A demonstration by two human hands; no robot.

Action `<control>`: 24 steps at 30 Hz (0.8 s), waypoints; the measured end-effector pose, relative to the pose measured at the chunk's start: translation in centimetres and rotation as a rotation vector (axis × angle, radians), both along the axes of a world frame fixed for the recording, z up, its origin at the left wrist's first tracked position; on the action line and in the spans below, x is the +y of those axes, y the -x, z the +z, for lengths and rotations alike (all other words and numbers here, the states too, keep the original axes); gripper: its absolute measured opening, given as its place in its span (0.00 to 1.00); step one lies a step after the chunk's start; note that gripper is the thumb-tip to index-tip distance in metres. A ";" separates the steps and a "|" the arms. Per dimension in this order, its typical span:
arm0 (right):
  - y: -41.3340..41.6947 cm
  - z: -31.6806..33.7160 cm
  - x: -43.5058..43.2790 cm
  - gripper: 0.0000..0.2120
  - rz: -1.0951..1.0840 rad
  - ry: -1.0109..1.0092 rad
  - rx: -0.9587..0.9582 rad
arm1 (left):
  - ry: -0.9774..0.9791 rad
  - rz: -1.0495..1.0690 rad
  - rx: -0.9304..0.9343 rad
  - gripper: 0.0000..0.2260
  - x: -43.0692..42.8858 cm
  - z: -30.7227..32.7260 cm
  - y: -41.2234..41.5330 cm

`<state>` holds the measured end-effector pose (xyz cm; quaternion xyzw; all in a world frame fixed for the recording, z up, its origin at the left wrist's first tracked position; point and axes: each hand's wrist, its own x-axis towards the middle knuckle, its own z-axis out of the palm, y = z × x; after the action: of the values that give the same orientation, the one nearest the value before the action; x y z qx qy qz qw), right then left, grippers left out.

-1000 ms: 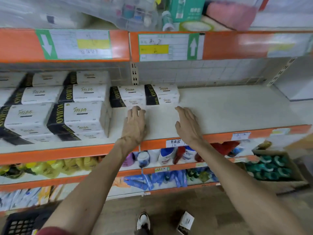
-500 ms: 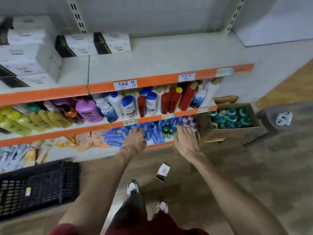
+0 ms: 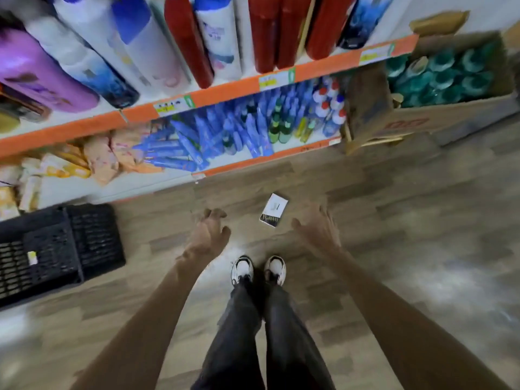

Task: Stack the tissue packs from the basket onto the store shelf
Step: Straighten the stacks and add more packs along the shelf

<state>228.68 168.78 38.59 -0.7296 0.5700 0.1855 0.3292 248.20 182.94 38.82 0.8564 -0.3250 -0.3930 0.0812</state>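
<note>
One white and black tissue pack point(image 3: 273, 210) lies on the wooden floor just in front of the bottom shelf. My left hand point(image 3: 209, 233) hangs above the floor to the pack's left, fingers loosely curled and holding nothing. My right hand point(image 3: 316, 228) is to the pack's right, fingers spread and empty. Neither hand touches the pack. The black plastic basket point(image 3: 92, 235) stands on the floor at the far left; I see no packs in its visible part. The tissue shelf is out of view above.
Low shelves with orange edges point(image 3: 225, 94) hold shampoo bottles point(image 3: 185, 40) and blue tubes point(image 3: 213, 136). A cardboard box of teal bottles point(image 3: 439, 80) stands at the right. My feet in white shoes point(image 3: 257, 270) are just below the pack.
My view has swung down from the tissue shelf to the floor. Both hands left the shelved packs and dropped low, now either side of the pack on the floor.
</note>
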 end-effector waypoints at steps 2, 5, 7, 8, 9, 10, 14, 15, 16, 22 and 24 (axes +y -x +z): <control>-0.4 -8.5 0.3 0.31 -0.115 -0.046 0.013 | -0.038 0.017 0.006 0.16 1.0 -8.3 0.0; -1.0 -21.9 0.9 0.35 -0.178 -0.076 0.068 | -0.080 -0.007 -0.005 0.16 2.4 -21.3 0.0; -1.4 -30.6 1.2 0.36 -0.209 -0.090 0.098 | -0.109 -0.031 -0.004 0.16 3.3 -29.8 0.0; -1.6 -34.8 1.4 0.36 -0.234 -0.092 0.100 | -0.121 -0.040 -0.003 0.16 3.7 -33.8 -0.1; -1.8 -38.9 1.6 0.37 -0.253 -0.086 0.096 | -0.122 -0.047 0.000 0.16 4.0 -37.6 -0.3; -2.1 -42.7 1.7 0.38 -0.265 -0.077 0.091 | -0.123 -0.054 0.004 0.16 4.2 -41.3 -0.5; -3.5 -54.4 1.7 0.42 -0.359 0.011 0.053 | -0.155 -0.102 0.010 0.14 3.8 -52.8 -2.0; -4.1 -56.3 1.6 0.40 -0.419 0.058 0.021 | -0.158 -0.100 0.030 0.13 3.4 -54.7 -2.5; -4.9 -57.9 1.5 0.39 -0.478 0.112 -0.013 | -0.166 -0.102 0.053 0.13 2.9 -56.4 -3.0; -7.3 -62.5 2.0 0.49 -0.448 0.307 -0.037 | -0.201 -0.087 0.055 0.10 -1.4 -61.6 -5.4; -7.5 -62.9 2.0 0.51 -0.428 0.281 -0.010 | -0.152 -0.095 0.051 0.07 -2.3 -62.0 -5.0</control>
<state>236.14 170.79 -24.31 -0.6316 0.7301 0.0271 0.2593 253.20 180.67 -23.16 0.8334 -0.3324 -0.4416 0.0055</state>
